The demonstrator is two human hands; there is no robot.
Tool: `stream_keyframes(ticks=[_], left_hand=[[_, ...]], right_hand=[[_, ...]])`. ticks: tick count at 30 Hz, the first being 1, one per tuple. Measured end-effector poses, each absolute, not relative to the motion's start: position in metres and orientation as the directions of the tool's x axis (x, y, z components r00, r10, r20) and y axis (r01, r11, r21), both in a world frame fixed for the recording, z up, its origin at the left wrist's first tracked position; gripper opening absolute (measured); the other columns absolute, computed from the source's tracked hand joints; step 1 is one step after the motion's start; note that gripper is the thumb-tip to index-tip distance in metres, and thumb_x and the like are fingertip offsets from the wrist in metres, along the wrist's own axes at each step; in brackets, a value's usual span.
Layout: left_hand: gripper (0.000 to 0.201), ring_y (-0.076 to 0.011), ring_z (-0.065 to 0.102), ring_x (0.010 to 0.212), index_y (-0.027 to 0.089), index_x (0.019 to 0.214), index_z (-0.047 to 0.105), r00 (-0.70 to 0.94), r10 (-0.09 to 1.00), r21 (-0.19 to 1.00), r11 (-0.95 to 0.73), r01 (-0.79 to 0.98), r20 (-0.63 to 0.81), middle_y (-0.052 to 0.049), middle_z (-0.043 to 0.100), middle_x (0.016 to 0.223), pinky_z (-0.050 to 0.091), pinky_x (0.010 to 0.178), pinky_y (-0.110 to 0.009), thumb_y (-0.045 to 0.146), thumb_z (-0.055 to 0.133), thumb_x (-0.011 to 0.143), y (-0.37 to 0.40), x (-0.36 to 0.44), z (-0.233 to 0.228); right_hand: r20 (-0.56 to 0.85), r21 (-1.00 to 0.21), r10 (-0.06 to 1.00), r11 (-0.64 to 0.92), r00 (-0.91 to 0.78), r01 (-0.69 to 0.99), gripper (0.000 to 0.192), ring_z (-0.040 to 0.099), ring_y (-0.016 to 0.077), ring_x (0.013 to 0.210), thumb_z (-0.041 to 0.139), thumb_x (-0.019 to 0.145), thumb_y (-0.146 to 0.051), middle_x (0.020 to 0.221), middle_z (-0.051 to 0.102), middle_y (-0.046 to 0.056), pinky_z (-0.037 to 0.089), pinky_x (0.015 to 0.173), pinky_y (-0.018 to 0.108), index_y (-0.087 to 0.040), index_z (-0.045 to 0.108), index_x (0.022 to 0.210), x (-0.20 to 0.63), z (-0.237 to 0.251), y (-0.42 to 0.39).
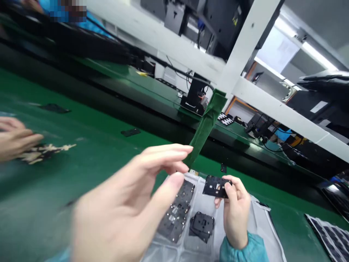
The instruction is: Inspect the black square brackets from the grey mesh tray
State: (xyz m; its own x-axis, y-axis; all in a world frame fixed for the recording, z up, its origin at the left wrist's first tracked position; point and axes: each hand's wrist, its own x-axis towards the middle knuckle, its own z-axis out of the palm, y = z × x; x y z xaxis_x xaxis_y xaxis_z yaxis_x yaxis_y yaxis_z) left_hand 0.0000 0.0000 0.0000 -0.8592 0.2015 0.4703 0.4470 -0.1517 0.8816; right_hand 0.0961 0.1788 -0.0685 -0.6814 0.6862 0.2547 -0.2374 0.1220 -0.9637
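Note:
My right hand (pixel 236 213) holds a small flat black part (pixel 215 186) with cut-outs by its right edge, raised above a clear plastic sheet (pixel 259 225). My left hand (pixel 136 203) is lifted close to the camera, blurred, with thumb and fingers apart and nothing in it. On the sheet below lie a row of black parts (pixel 177 213) and a short stack of black parts (pixel 201 225). My right sleeve (pixel 245 251) is teal.
Another person's hand (pixel 15 140) rests at the left on pale pieces on the green bench (pixel 81 145). A white frame post (pixel 245 47) with a green strip (pixel 207 125) rises behind. A tray of dark parts (pixel 331 234) lies at the right. Cables and black boxes stand behind.

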Motion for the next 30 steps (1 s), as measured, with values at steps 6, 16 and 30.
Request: stream_keyframes(ticks=[6,16,30], left_hand=[[0.03,-0.0118,0.058,0.072,0.02,0.114,0.061,-0.655,0.685,0.93,-0.09,0.357,0.318,-0.004,0.062,0.1,0.048,0.066,-0.021,0.032,0.051,0.088,0.029,0.004,0.002],[0.022,-0.017,0.065,0.087,0.02,0.092,0.075,-0.7,0.622,0.936,-0.258,0.239,0.35,-0.005,0.069,0.095,0.05,0.06,-0.018,0.028,0.055,0.087,0.048,0.013,-0.017],[0.02,-0.0103,0.066,0.092,0.036,0.087,0.075,-0.696,0.509,0.862,-0.301,0.408,0.507,0.008,0.072,0.093,0.051,0.084,-0.013,0.023,0.06,0.087,0.035,0.021,-0.018]], right_hand=[[0.252,-0.934,0.766,0.032,-0.592,-0.357,0.027,0.053,0.0095,0.052,0.064,0.092,-0.041,0.084,0.062,0.004,0.045,0.048,0.021,-0.018,0.062,0.103,0.099,-0.067,0.172],[0.364,-0.899,0.763,0.138,-0.535,-0.416,0.023,0.041,0.0043,0.032,0.064,0.091,-0.038,0.063,0.058,0.0,0.034,0.033,0.014,-0.017,0.067,0.099,0.104,-0.071,0.159],[0.416,-0.879,0.505,0.012,-0.756,-0.476,0.02,0.058,0.0176,0.055,0.051,0.096,-0.037,0.087,0.064,0.007,0.044,0.047,0.032,-0.034,0.066,0.108,0.109,-0.065,0.156]])
